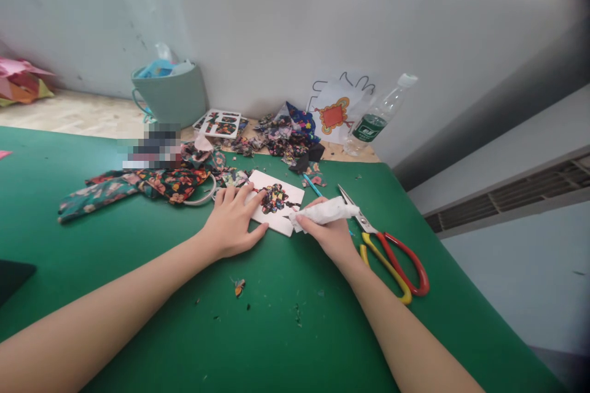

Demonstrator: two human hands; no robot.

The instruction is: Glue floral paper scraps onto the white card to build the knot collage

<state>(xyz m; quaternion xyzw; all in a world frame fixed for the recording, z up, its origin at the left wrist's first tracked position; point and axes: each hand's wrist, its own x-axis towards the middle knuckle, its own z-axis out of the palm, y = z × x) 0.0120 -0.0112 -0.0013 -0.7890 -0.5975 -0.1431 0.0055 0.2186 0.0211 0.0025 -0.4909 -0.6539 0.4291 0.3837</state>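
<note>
My left hand lies with fingers spread on the left side of a small white board, holding it against the green table. Glued-looking patches of dark floral fabric form a cluster on the board. In my right hand is a crumpled white squeeze tube, tilted so that its narrow end is at the board's right edge. A thin blue stick lies just beyond this hand, partly hidden by it. Scissors with one red and one yellow handle rest to its right, blades partly open.
Behind the board are fabric scraps, patterned cards and a green mug. A plastic bottle leans by a drawing at the wall. Floral cloth lies left; small snippets lie in front.
</note>
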